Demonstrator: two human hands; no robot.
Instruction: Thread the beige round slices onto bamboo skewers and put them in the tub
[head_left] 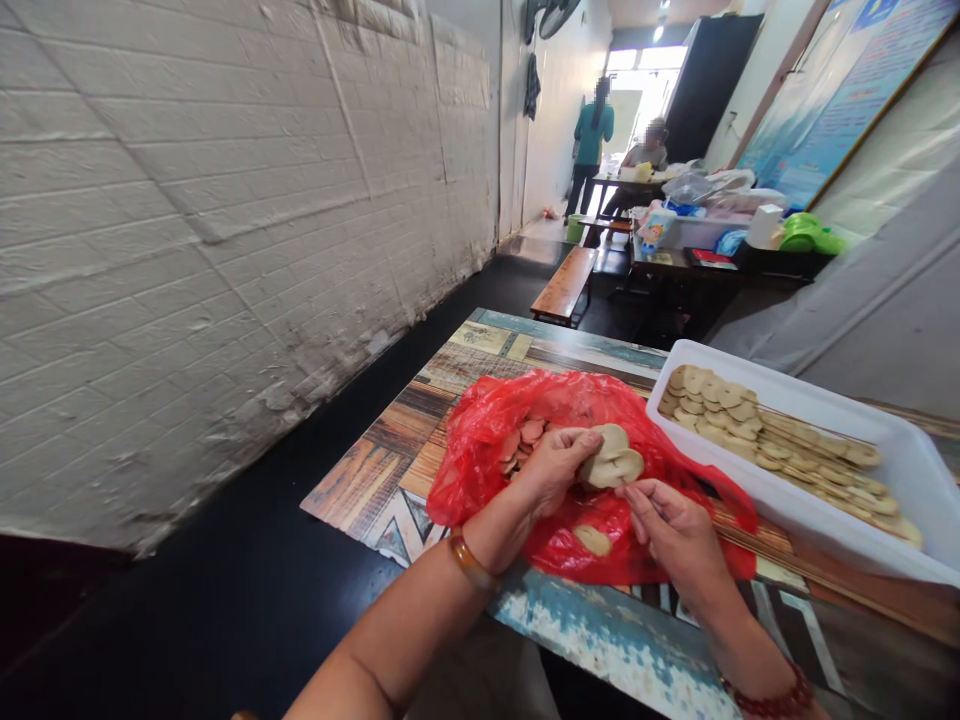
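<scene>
Head view: the left hand [551, 462] grips a small stack of round slices [613, 458] over the red bag [600, 480]; the right hand [670, 525], at five o'clock, pinches its lower edge (loosely). A slipped slice could miss the white tray [907, 470].

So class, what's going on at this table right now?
A person stands at a patterned table with a red plastic bag open on it, full of round flat slices. The left hand holds a small stack of pale slices over the bag, and the right hand is right beside them, fingers at the stack. A white tray to the right holds rows of the same slices threaded on thin skewers. Two other people are far down the room.
</scene>
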